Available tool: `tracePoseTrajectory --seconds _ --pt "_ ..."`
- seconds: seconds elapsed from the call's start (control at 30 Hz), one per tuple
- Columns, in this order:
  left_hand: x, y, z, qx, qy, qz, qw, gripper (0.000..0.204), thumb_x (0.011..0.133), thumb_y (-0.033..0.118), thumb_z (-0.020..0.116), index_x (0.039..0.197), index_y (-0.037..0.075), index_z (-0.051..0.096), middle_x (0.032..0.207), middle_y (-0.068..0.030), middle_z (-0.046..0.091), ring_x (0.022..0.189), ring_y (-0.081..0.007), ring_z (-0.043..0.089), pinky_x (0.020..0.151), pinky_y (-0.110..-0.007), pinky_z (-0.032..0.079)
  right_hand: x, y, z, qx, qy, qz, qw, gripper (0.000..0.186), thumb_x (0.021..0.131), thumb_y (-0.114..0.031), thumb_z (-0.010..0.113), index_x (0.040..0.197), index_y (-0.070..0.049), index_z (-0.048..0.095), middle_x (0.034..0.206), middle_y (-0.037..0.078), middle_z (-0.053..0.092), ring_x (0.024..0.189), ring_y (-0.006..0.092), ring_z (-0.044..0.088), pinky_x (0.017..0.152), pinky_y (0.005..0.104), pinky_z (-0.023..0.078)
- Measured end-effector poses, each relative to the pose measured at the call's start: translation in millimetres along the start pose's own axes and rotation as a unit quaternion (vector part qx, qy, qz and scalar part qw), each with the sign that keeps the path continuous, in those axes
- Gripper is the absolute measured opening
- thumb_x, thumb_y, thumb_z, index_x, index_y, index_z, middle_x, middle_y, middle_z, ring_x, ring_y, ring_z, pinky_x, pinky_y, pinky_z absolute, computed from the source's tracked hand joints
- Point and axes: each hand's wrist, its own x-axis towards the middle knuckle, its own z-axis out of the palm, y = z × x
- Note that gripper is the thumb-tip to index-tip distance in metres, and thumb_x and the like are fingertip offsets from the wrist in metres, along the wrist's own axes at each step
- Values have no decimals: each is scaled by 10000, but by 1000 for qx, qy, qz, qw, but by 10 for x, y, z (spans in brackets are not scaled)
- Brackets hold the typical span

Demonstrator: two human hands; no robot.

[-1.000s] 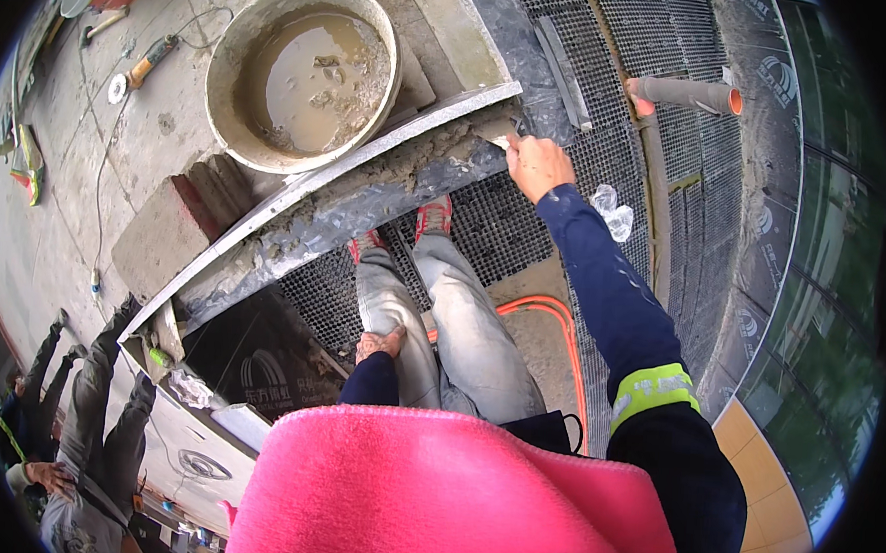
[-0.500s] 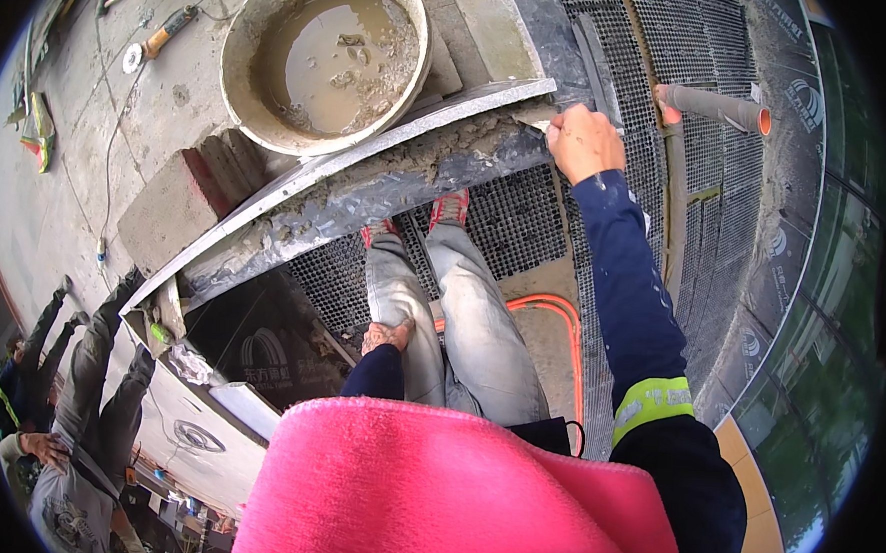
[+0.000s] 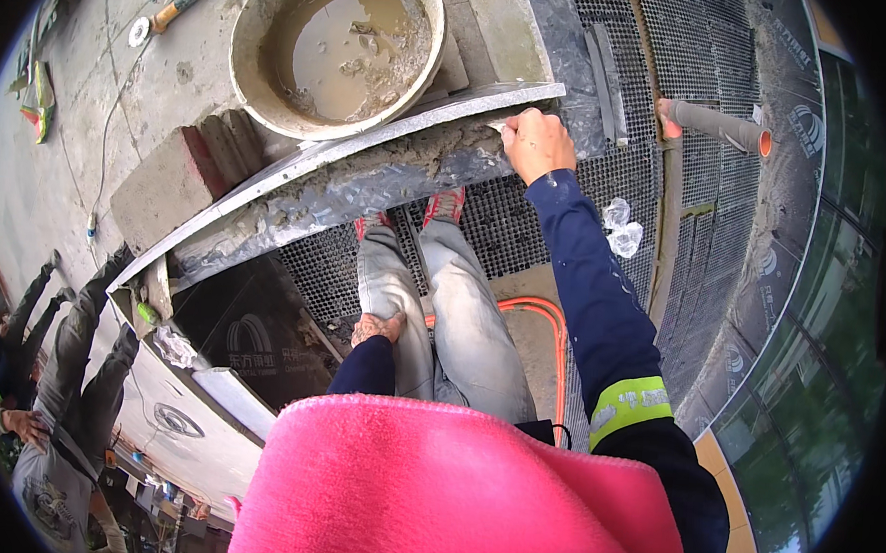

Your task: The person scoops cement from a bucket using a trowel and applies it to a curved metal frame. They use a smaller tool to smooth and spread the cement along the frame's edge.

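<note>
My right hand (image 3: 537, 144) is closed around a trowel (image 3: 498, 126), mostly hidden by the fingers; only a pale bit of blade shows. The blade meets the wet grey mortar (image 3: 419, 153) spread along the ledge, just beneath the front edge of a long stone slab (image 3: 314, 152). My left hand (image 3: 378, 327) lies on my left trouser leg near the knee, fingers spread and holding nothing. Beyond the slab stands a wide mortar-stained bucket (image 3: 242, 66) of muddy water with lumps in it.
Stone blocks (image 3: 172, 187) lean left of the bucket. An angle grinder (image 3: 168, 14) with a cord lies farther off. Black dimpled drainage sheet (image 3: 501, 217), orange tubing (image 3: 561, 348) and a capped-off grey pipe (image 3: 719, 126) lie below and right. Another person (image 3: 64, 427) is at lower left.
My right hand has moved left along the slab's edge with the trowel. A clear crumpled plastic piece now shows beside the right sleeve. My left hand stays on the leg.
</note>
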Motion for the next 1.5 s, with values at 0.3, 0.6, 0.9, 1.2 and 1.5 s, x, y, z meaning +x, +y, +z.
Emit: tracePoseTrajectory --seconds 0.3,0.6,0.9,1.2,1.5 --pt "20 5 -47 -2 -15 16 1000 833 720 623 679 1253 -6 556 1260 -225 588 1194 -339 565 1021 -404 441 -175 -329 261 -14 -8 -11 1000 153 817 -227 668 865 -93 725 813 190 692 797 367 684 717 444 557" --pt "50 -115 31 -3 2 17 1000 792 733 625 667 1194 -16 605 1204 -218 626 1140 -326 606 989 -389 469 -161 -673 461 -21 -11 -21 999 164 843 -170 588 807 -51 695 805 209 686 790 380 689 694 455 565" --pt "144 -222 16 -21 -17 26 999 808 751 608 667 1225 -40 572 1243 -225 603 1164 -334 588 1008 -395 452 -228 -624 389 9 25 31 999 148 811 -230 684 875 -105 730 856 179 701 839 370 682 749 453 549" --pt "224 -412 -93 -41 -18 37 998 790 767 607 655 1209 -43 574 1224 -214 614 1153 -322 596 988 -390 464 -1072 -740 343 31 -3 -2 1000 217 837 -247 653 985 -116 742 814 202 681 766 382 664 685 460 538" --pt "288 -502 -214 -38 -27 49 998 771 768 603 657 1207 -27 584 1243 -207 605 1167 -313 588 992 -399 462 -821 -985 932 43 44 47 997 240 850 -288 640 1021 -150 738 874 187 692 787 377 675 723 450 546"
